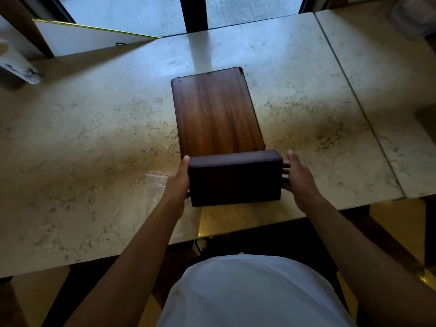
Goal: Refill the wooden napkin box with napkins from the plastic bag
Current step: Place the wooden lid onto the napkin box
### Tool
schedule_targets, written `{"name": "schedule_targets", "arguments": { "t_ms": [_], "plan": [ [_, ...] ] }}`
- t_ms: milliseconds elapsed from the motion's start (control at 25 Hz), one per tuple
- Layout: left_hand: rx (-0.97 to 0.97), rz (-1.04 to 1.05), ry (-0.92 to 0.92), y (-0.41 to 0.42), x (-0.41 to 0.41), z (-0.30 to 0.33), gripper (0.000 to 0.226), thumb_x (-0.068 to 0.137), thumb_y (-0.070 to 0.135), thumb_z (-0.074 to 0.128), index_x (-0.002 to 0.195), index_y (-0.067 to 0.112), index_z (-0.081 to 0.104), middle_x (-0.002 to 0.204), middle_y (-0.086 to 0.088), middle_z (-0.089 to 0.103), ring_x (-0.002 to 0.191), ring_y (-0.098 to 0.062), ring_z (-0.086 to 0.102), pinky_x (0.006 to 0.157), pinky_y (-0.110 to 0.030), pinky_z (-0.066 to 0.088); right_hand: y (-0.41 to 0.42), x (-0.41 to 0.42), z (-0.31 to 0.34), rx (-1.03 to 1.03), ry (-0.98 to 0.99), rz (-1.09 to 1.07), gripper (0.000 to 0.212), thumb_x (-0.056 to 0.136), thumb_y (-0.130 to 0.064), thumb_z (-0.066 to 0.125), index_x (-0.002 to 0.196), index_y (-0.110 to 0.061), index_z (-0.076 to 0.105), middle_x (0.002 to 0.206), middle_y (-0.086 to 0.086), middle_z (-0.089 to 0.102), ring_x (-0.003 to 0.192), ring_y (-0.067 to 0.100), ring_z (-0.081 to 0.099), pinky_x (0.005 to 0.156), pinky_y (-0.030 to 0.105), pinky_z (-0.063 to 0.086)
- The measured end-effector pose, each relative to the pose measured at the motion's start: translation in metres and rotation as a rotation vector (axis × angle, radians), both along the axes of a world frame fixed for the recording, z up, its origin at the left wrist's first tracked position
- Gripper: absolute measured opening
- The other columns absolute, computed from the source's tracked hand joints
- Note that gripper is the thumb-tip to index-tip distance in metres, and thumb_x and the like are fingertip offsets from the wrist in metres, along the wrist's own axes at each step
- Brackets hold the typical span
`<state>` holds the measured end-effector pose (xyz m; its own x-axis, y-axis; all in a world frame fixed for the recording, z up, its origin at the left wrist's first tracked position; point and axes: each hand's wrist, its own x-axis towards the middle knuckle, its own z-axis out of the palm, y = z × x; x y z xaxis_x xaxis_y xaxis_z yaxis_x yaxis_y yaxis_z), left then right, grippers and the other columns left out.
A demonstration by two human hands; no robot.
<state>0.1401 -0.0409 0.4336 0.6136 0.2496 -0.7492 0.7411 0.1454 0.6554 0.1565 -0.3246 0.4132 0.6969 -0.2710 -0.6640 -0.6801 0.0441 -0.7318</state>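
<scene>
Both hands, left (178,179) and right (298,175), are gripping the dark rectangular wooden napkin box (234,179) by its ends above the pale marble bench (94,128).

Both arms outstretched, left hand (179,180) and right hand (297,178) facing, thumbs up, clamped inward.

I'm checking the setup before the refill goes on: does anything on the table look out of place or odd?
Nothing is spilled or damaged. Both hands, left and right, hold the wooden box by its ends; its flat wooden panel lies apart behind it. The plastic bag looks flat.
</scene>
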Motion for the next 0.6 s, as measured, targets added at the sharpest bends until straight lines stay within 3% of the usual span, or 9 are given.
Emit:
{"name": "schedule_targets", "arguments": {
  "t_ms": [120, 280, 400, 480, 600],
  "plan": [
    [-0.061, 0.173, -0.11, 0.01, 0.002, 0.008, 0.037, 0.096, 0.053, 0.055, 0.097, 0.019, 0.07, 0.094, -0.002, 0.078, 0.098, -0.021, 0.07, 0.085, -0.039, 0.057, 0.004, 0.003, 0.003, 0.047, -0.098, -0.119, 0.047, 0.094, -0.059, 0.049, 0.091, -0.018, 0.073, 0.095, 0.001, 0.075, 0.083, 0.017, 0.073, 0.067, 0.031, 0.053],
    [0.012, 0.212, -0.137, 0.008, -0.006, 0.001, 0.019, 0.096, 0.024, 0.064, 0.096, 0.006, 0.068, 0.105, -0.017, 0.071, 0.1, -0.028, 0.067, 0.09, -0.046, 0.056, 0.009, 0.001, -0.001, -0.059, -0.187, -0.09, 0.034, 0.09, -0.049, 0.063, 0.093, -0.017, 0.072, 0.095, 0.0, 0.074, 0.086, 0.015, 0.069, 0.069, 0.029, 0.052],
    [0.022, 0.237, -0.165, 0.009, -0.011, -0.005, 0.007, 0.091, 0.008, 0.07, 0.097, 0.005, 0.067, 0.106, -0.02, 0.07, 0.1, -0.03, 0.068, 0.087, -0.044, 0.06, 0.006, -0.001, -0.008, -0.072, -0.202, -0.065, 0.022, 0.087, -0.025, 0.074, 0.108, -0.018, 0.072, 0.105, 0.0, 0.072, 0.091, 0.01, 0.068, 0.068, 0.02, 0.056],
    [0.032, 0.248, -0.186, 0.01, -0.012, -0.008, 0.016, 0.086, -0.005, 0.07, 0.096, 0.007, 0.068, 0.102, -0.017, 0.071, 0.099, -0.029, 0.069, 0.085, -0.041, 0.06, 0.004, -0.002, -0.013, -0.086, -0.195, -0.046, 0.039, 0.085, -0.006, 0.072, 0.123, -0.013, 0.069, 0.102, -0.001, 0.07, 0.087, 0.008, 0.068, 0.065, 0.016, 0.057],
    [0.04, 0.219, -0.187, 0.011, -0.011, -0.015, 0.038, 0.081, -0.019, 0.064, 0.111, 0.005, 0.069, 0.1, -0.014, 0.07, 0.098, -0.027, 0.069, 0.088, -0.04, 0.059, 0.001, -0.003, -0.021, -0.06, -0.182, -0.026, 0.054, 0.085, 0.008, 0.065, 0.136, -0.008, 0.061, 0.108, 0.007, 0.072, 0.093, 0.015, 0.071, 0.075, 0.027, 0.062]
  ]
}}
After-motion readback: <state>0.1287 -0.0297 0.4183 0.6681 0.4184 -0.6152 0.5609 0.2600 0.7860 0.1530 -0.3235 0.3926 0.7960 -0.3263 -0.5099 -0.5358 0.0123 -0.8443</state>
